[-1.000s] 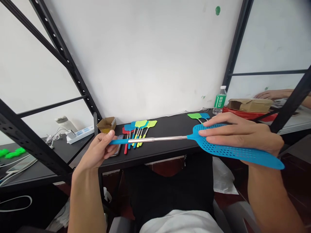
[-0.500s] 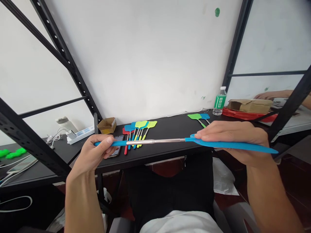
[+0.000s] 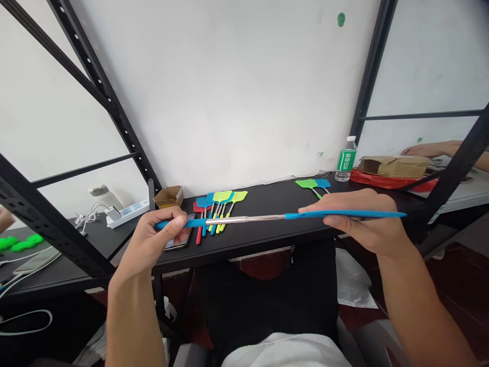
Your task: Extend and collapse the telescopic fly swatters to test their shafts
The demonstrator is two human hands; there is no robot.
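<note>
hands point(image 3: 153, 239) wide apart, level on blue flyswatter point(image 3: 244, 219)

Fly swatters: 1 held blue fly swatter point(image 3: 246, 219), 1 green swatter point(image 3: 305, 183) & 1 blue swatter point(image 3: 323, 183) at R end of worktop point(image 3: 263, 204), plus approx. 7 in overlapping bunch point(image 3: 221, 197), exact no. unclear. Cardboard boxes: 2, i.e. small open box point(image 3: 168, 198) & R-hand box point(image 3: 395, 166). Btls: 2, green-label btl point(image 3: 346, 160) & grey-lidded btl point(image 3: 102, 196). Power strip point(image 3: 132, 213): 1. Worktop phone point(image 3: 177, 242): 1. Bright-green pcs point(image 3: 26, 242), far L: approx. 2.
</note>
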